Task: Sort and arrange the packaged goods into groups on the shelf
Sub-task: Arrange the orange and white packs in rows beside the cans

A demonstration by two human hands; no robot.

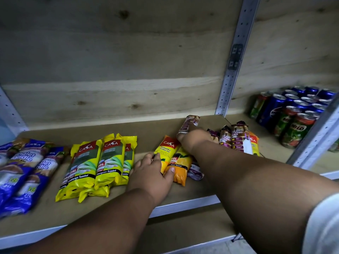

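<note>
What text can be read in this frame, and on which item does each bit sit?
"CASA", "25L", "Scented": yellow garbage bag packs.
"CASA", "DEGRADABLE GARBAGE BAG", "Lemon Scented": orange pack under the left hand.
"DRAW STRING BAG": purple packs.
"CASA", partial "...andle": blue packs.
"MILO": green cans.
Blue cans: logo only partly visible.
Pack in the right hand: blurred.

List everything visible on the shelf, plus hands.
blue singlet-handle bag packs: about three, blue and purple, far left of shelf
yellow lemongrass packs: three, yellow, left of centre
orange lemon-scented packs: at least two, orange, centre, under left hand
maroon drawstring packs: several, maroon, right of centre; count unclear
drink cans: many, blue and green, next bay on right
shelf board: one, tan
left hand: resting on orange packs
right hand: gripping one maroon pack
</note>
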